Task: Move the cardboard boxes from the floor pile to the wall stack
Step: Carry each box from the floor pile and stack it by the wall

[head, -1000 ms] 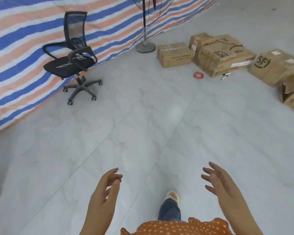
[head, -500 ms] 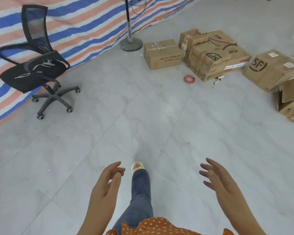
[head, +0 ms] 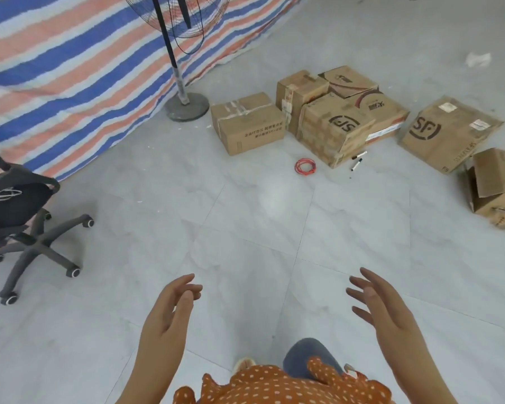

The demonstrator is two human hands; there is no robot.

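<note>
Several brown cardboard boxes lie on the grey tiled floor ahead. A taped box [head: 247, 123] is nearest the fan. Behind it sits a cluster with an SF-marked box [head: 333, 128]. Further right lies a flat SF box [head: 446, 132], and an open-flapped box [head: 496, 188] sits at the right edge. My left hand [head: 169, 313] and my right hand [head: 382, 310] are held out low in front of me, fingers relaxed and spread, holding nothing. Both hands are well short of the boxes.
A black office chair [head: 15, 217] on castors stands at the left. A standing fan's round base [head: 187, 107] is by the striped tarpaulin wall [head: 70, 68]. A red wire coil [head: 305, 166] and two markers [head: 357, 160] lie beside the boxes.
The boxes, fan and chair have come nearer and lower in view as I walk forward. My legs have swapped step. Both hands stay out in front, holding nothing.
</note>
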